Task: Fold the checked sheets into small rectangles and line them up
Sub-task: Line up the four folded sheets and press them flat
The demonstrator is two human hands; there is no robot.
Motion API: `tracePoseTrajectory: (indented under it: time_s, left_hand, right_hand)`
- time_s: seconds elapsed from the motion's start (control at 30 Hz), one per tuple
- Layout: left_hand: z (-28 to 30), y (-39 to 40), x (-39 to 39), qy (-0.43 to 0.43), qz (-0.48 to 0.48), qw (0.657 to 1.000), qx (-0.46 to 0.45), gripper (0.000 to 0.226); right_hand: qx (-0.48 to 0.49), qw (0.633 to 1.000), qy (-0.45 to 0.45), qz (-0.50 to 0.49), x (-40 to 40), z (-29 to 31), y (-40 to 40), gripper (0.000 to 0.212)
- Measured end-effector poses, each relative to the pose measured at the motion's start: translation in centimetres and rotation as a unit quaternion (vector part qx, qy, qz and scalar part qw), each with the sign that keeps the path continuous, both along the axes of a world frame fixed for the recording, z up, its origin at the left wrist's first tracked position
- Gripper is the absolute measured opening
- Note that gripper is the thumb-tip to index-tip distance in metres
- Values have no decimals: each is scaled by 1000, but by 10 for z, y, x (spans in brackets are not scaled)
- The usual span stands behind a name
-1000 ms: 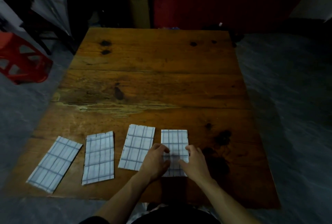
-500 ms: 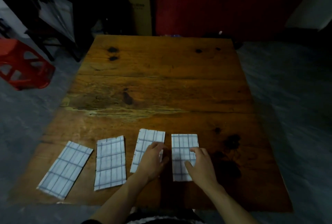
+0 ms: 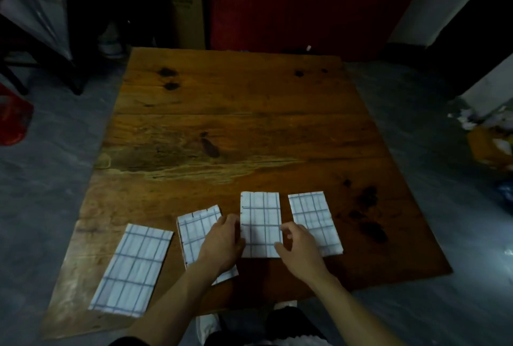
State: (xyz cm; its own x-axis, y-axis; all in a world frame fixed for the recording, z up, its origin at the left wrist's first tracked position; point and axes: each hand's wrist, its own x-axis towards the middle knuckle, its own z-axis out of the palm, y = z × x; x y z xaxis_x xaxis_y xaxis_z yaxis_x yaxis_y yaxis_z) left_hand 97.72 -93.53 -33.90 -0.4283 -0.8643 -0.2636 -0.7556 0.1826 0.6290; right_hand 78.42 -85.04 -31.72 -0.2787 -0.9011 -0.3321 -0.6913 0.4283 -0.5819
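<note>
head view: both hands (image 3: 261,243) (fingers curled) flank third sheet (image 3: 260,218).

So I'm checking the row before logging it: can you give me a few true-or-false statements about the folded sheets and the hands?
1. Four folded checked sheets lie on the wooden table. True.
2. Both hands are at the leftmost sheet. False: no hand touches it; the left hand and right hand flank the third sheet.
3. The left hand lies over the second sheet. True.
4. The rightmost sheet is stacked on the third. False: they lie side by side.
</note>
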Motion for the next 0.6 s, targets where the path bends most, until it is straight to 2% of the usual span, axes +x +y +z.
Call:
tracePoseTrajectory:
  time_s: [0.27, 0.6]
  left_hand:
    - [7, 2, -9, -7, -1, 1000, 1, 51]
    - [7, -6, -23, -23, 24, 998, 57, 41]
  right_hand:
    - [42, 999, 24, 16, -8, -11, -13, 47]
    - [43, 999, -12, 22, -7, -23, -21, 49]
